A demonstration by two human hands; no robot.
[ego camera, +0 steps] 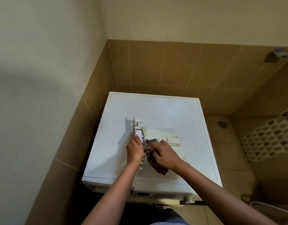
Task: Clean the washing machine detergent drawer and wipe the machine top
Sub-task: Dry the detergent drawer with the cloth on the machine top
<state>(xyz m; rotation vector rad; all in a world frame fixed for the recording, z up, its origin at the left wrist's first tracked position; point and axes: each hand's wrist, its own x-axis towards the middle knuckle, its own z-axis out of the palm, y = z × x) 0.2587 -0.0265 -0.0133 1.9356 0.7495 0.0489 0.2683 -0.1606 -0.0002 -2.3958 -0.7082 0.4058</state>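
A white washing machine top [164, 111] is seen in a corner of brown-tiled walls [156, 65]. The detergent drawer [158, 133] is laid on it, front panel turned left. A dark reddish cloth [159, 168] is clutched in the right hand [166, 153] and pressed against the drawer, whose front panel is grasped by the left hand [134, 150].

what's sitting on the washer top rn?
The detergent drawer lies on the machine top. The left hand grips its front panel; the right hand holds a dark cloth against it. The compartments under the hands and cloth are hidden.
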